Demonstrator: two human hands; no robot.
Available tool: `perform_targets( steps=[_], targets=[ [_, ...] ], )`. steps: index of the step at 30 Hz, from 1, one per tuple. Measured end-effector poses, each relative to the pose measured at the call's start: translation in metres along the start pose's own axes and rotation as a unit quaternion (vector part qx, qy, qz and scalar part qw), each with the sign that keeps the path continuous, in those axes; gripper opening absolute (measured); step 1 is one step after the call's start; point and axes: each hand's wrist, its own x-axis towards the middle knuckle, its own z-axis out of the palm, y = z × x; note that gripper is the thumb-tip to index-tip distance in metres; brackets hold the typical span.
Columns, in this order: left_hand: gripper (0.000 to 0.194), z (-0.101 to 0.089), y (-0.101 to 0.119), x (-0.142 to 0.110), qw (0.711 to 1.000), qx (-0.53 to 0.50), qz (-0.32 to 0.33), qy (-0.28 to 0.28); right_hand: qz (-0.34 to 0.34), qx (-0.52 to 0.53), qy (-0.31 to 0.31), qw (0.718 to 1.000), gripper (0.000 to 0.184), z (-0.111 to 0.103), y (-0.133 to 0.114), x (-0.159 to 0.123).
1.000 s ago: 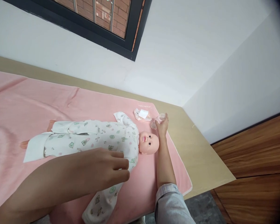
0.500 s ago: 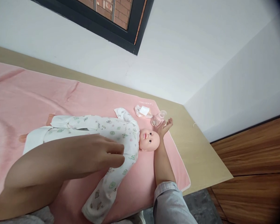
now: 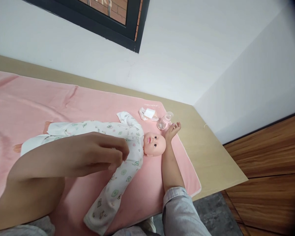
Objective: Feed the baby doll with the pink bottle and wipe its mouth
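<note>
A baby doll lies on its back on a pink blanket, dressed in a white printed outfit. Above its torso hovers my left hand, fingers curled inward and nothing visible in them. Parts of the doll's trunk and legs are hidden behind that hand and forearm. My right hand rests past the top of the doll's head, palm up with fingers apart, and my forearm lies alongside the head. Close by that hand is a clear baby bottle, tilted on the blanket.
A plastic packet with a white label lies left of the bottle. The wooden tabletop shows beyond the blanket and ends at a corner on the right. A white wall and a dark window frame stand behind; wood-grain panels are at the right.
My left hand has lifted slightly and its fingers have curled more. My right hand stays by the bottle. The whole view has shifted a little.
</note>
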Motion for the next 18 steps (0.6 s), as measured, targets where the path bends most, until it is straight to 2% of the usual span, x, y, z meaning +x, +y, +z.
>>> perform_targets(
  steps=[2,5,8,12,18],
  targets=[
    [0.025,-0.0024,0.0011,0.0045,0.997,-0.064,0.025,-0.043,0.011,0.004,0.003,1.0,0.057,0.0,-0.0003,0.0008],
    [0.027,-0.0047,0.002,0.0079,0.995,-0.094,0.034,-0.029,0.023,0.012,0.005,1.0,0.058,0.0001,-0.0013,0.0012],
    [0.023,-0.0037,-0.0004,0.0076,0.997,-0.073,0.014,0.021,0.033,0.015,0.002,0.999,0.056,0.0004,-0.0021,0.0012],
    [0.018,-0.0007,-0.0052,0.008,0.991,-0.063,-0.053,0.105,0.04,0.016,0.002,0.999,0.055,0.0005,-0.0002,0.002],
    [0.014,0.001,-0.0066,0.0111,0.981,-0.091,-0.103,0.135,0.05,0.002,-0.003,0.999,0.051,0.0012,0.0053,0.0038]
  ],
)
